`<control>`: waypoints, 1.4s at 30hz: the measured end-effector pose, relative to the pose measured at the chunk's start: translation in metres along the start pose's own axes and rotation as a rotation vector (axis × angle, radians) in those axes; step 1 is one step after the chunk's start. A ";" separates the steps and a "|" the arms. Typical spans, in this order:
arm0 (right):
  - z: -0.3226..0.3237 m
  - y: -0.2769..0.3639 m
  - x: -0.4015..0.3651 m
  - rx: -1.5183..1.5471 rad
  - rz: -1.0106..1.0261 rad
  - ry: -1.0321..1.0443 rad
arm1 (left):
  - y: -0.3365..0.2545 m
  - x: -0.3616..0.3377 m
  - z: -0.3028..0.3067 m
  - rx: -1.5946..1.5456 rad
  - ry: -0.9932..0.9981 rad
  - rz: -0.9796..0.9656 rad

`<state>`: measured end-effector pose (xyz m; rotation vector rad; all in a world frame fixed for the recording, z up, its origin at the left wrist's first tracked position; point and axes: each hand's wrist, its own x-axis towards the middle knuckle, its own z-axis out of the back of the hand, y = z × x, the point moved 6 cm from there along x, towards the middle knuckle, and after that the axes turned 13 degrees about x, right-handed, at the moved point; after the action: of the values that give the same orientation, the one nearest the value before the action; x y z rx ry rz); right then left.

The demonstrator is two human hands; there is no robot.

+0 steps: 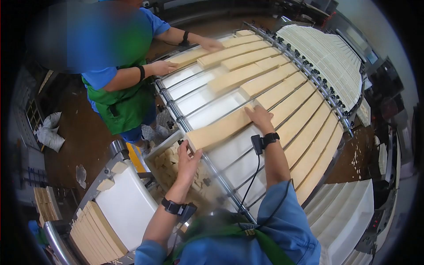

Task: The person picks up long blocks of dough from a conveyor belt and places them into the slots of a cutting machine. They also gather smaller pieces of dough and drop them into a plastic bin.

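A long, flat pale yellow slab (221,129) lies across the white conveyor belt, its near end reaching over the metal roller bar (207,163). My left hand (189,162) holds that near end, with fingers and thumb around its edge. At the other end, my right hand (260,118) grips the slab from above, close to a neighbouring slab (269,81). The undersides of the fingers on both hands are partly hidden.
Several more slabs (304,128) lie in lanes between thin rods. Across the belt, a co-worker's hands (163,67) touch another slab (190,56). A bin of broken pieces (165,165) stands below the roller. Stacked strips (95,234) sit on a second conveyor (126,203) at lower left.
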<state>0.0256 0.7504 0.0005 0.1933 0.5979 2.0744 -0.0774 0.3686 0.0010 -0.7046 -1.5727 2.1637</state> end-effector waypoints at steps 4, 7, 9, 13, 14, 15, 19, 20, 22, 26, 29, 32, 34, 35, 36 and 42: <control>0.000 0.003 0.001 -0.082 0.016 0.084 | 0.000 0.000 -0.001 -0.022 0.017 -0.006; 0.002 0.005 0.000 -0.105 0.014 0.136 | -0.004 -0.001 -0.002 -0.032 0.013 -0.003; 0.002 0.007 0.000 -0.137 0.026 0.160 | -0.002 0.000 -0.002 -0.002 0.015 0.021; 0.003 0.012 -0.001 -0.186 0.036 0.139 | 0.002 0.001 -0.003 -0.002 0.027 0.028; 0.005 0.014 0.000 -0.188 0.033 0.150 | 0.003 0.001 -0.003 -0.007 0.028 0.030; 0.003 0.013 0.002 -0.189 0.030 0.160 | 0.002 0.001 -0.004 -0.011 0.029 0.032; 0.022 0.012 0.000 -0.112 0.101 -0.064 | 0.003 0.002 -0.005 -0.033 0.024 0.029; 0.047 0.012 -0.012 0.199 0.156 -0.255 | 0.005 0.004 -0.006 0.029 0.013 -0.002; 0.087 0.002 -0.030 0.771 0.258 -0.467 | 0.008 0.005 -0.009 0.088 0.005 -0.022; 0.117 -0.016 -0.050 2.086 0.384 -0.242 | 0.001 0.031 -0.039 0.336 0.037 -0.097; 0.118 -0.005 -0.068 2.382 0.270 -0.196 | -0.005 0.043 -0.055 0.222 0.123 -0.036; 0.074 -0.036 -0.053 2.449 0.469 0.159 | -0.016 0.052 -0.044 0.340 0.077 -0.008; 0.064 -0.004 -0.082 2.284 0.282 0.031 | -0.018 0.057 -0.037 0.484 0.060 0.012; 0.058 0.008 -0.098 2.103 0.105 -0.088 | -0.019 0.057 -0.034 0.595 0.011 -0.011; 0.057 0.019 -0.109 2.096 0.107 -0.077 | -0.021 0.058 -0.032 0.704 -0.042 -0.031; 0.048 0.065 -0.152 2.053 0.039 0.111 | -0.002 0.071 -0.037 0.743 0.066 -0.050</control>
<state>0.0770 0.6115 0.0882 1.1665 2.4984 0.6877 -0.1125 0.4373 -0.0189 -0.4680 -0.6395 2.4019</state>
